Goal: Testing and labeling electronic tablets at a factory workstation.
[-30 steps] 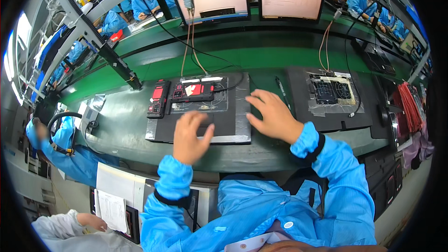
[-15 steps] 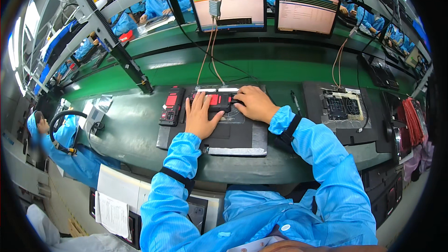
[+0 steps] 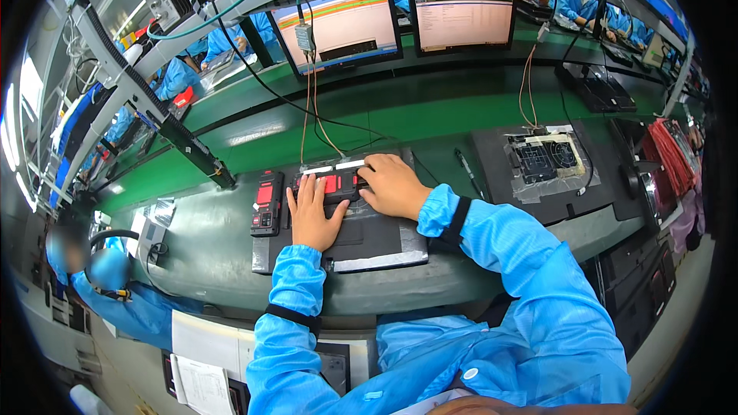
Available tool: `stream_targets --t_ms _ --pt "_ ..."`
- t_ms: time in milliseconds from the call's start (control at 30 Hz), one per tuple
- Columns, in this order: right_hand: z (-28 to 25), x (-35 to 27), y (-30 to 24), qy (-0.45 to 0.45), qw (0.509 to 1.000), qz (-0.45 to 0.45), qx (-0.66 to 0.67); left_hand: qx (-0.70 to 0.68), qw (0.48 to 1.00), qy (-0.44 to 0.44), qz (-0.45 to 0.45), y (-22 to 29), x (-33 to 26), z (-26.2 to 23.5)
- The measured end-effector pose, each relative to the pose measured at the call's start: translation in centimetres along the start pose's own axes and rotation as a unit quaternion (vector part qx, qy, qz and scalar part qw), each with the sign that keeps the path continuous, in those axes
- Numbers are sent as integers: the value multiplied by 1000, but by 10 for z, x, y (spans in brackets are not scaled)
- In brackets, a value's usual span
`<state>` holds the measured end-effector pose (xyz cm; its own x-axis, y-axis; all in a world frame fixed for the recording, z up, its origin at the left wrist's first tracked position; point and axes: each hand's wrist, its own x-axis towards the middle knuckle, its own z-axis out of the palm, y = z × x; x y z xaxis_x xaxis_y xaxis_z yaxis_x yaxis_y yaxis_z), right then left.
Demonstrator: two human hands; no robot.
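My left hand point(image 3: 311, 214) lies flat on the dark work mat point(image 3: 369, 240), fingers spread and stretched forward, the fingertips touching the left end of the red and black device point(image 3: 332, 184). This device sits in a fixture at the far part of the mat, near the middle of the grey counter point(image 3: 207, 253). My right hand point(image 3: 392, 184) covers the right end of the device with fingers curled over it; whether it pinches something under the palm, I cannot tell.

To do this pressing well, I think both hands should push evenly and straight down, so the device stays seated and does not tilt in the fixture. The thin orange wires point(image 3: 311, 119) come down just behind the device, so the fingers should stay low and not catch them.

A second red and black device point(image 3: 266, 204) stands just beside the left hand, at the mat's left edge; a wide move to the left could knock it. To the right there is open counter between the mat and a black tray with a square part point(image 3: 542, 161), and a dark pen-like tool point(image 3: 467, 171) lies there. The near edge of the counter is close behind my wrists. Two monitors point(image 3: 400, 23) stand behind the green belt point(image 3: 430, 111), well apart from the hands. Another person in blue point(image 3: 115, 292) sits at my left, below the counter
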<state>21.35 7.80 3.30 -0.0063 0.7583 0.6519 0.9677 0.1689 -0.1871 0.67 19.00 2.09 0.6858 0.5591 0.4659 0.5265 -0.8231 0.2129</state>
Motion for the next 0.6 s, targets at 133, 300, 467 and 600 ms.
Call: stream_targets --t_ms 133,300,467,600 --pt "-49 -28 -43 -61 994 58 69 14 996 83 21 2 -13 -7" --pt "-140 -104 -68 -144 925 205 286 -494 869 -2 -4 101 -33 -87" --pt "-172 -188 -62 28 922 301 244 -927 339 -62 148 237 -70 -172" --pt "-172 -238 -50 110 922 336 159 -977 145 -91 124 285 -80 -175"
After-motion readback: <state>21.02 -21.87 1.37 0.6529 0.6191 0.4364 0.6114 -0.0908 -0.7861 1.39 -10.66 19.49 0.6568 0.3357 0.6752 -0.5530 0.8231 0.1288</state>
